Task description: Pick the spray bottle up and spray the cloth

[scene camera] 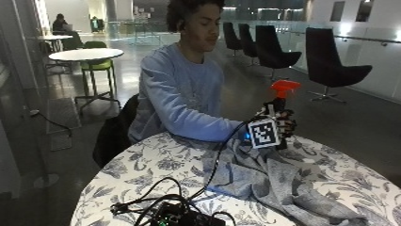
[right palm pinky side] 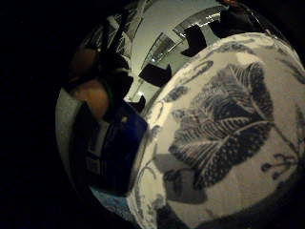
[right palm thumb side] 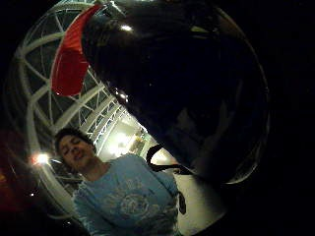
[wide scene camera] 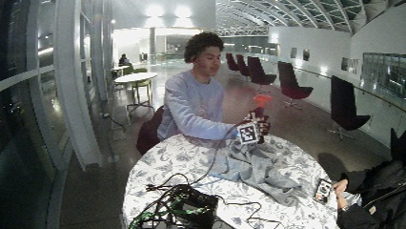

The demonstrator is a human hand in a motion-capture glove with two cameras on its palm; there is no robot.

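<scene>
We see the gloved right hand grasping the spray bottle, lifted above the grey cloth on the patterned table. Pickup appears complete; spraying the cloth, we judge, remains.

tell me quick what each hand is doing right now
Right hand: grips the spray bottle, held upright above the cloth.
Other hand: not visible, cannot be told.

The person is wearing a light blue sweatshirt — printed chest emblem — and black-gloved right hand.
</scene>
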